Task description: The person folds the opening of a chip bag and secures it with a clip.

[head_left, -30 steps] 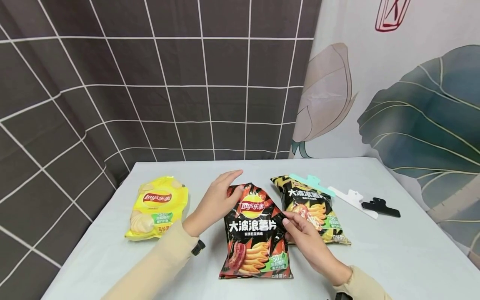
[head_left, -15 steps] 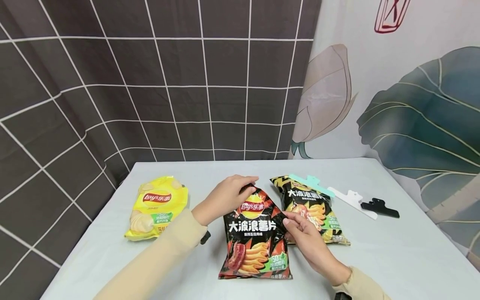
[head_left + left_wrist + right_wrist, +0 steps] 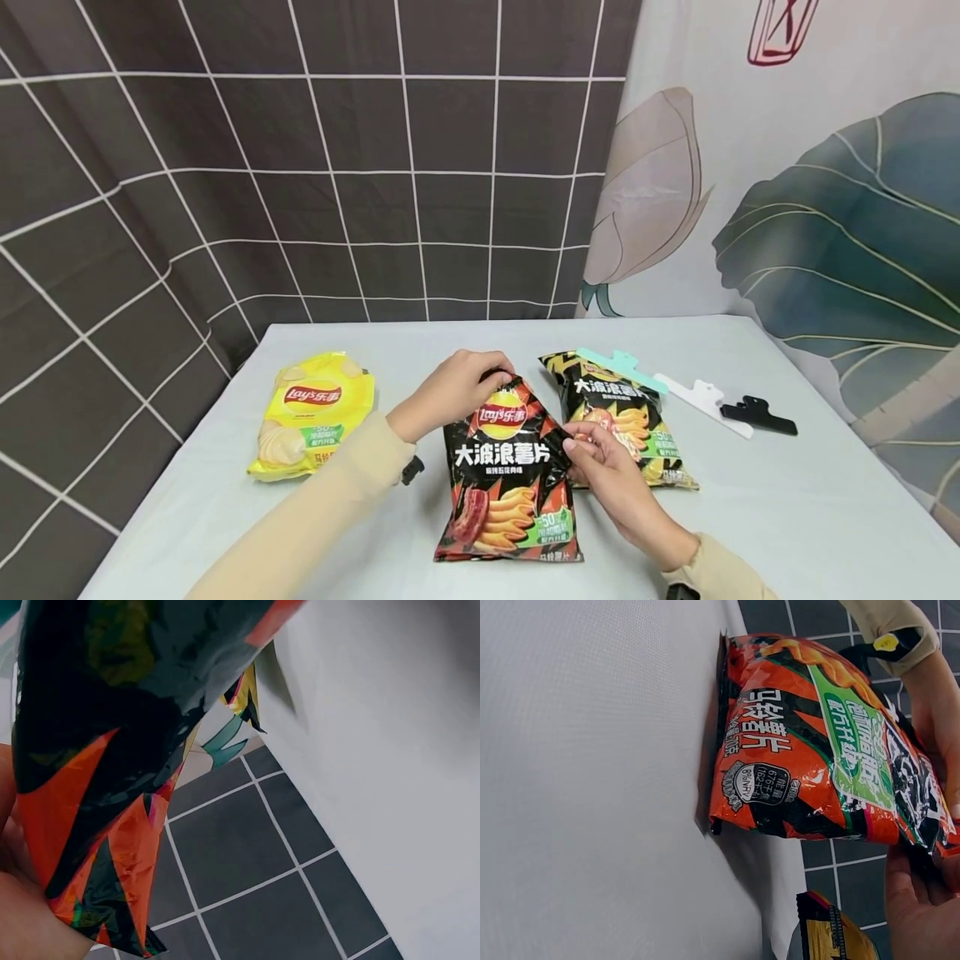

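A red and black Lay's chip bag stands in the middle of the table, front toward me. My left hand pinches its top edge between thumb and fingers. On the bag's right side, my right hand pinches the edge below the top corner. The left wrist view shows the bag's crinkled upper part and part of the left hand. From the right wrist, the bag's lower front and the right hand show. Fingers behind the bag are hidden.
A yellow Lay's bag lies at the left. Behind the right hand lies a black and yellow chip bag, a teal bag clip across its top. A white clip and a black clip lie farther right.
My left hand moved right along the bag's top, and its extended fingers curled to pinch the edge. The right hand kept its pinch. The bag has barely shifted.
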Action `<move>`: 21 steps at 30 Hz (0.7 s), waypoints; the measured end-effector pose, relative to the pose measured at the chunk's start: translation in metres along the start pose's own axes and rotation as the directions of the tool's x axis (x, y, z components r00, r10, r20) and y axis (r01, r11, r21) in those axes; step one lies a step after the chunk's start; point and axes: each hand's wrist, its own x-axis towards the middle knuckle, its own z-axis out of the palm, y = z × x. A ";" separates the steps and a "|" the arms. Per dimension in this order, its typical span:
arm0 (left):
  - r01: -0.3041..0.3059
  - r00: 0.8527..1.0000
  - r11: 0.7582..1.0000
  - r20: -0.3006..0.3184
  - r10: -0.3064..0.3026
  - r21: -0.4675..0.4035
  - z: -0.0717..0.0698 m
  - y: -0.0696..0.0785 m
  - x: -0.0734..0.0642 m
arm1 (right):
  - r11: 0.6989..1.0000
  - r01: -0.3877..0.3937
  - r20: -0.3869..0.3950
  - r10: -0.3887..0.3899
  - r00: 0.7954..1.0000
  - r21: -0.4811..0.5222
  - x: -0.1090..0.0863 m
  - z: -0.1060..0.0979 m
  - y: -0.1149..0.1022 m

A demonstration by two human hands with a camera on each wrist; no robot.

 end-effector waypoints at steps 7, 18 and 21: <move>-0.046 0.999 0.998 -0.026 0.045 -0.046 0.000 -0.002 -0.001 | 1.000 0.029 0.006 -0.029 1.000 0.002 0.000 -0.001 0.002; -0.024 1.000 0.994 -0.011 0.022 -0.107 0.000 -0.002 0.000 | 0.997 0.068 -0.008 -0.068 0.998 -0.022 -0.001 -0.002 0.005; -0.006 1.000 0.993 -0.005 0.006 -0.119 0.000 -0.002 0.000 | 0.995 0.093 -0.013 -0.093 0.996 -0.043 0.000 -0.002 0.007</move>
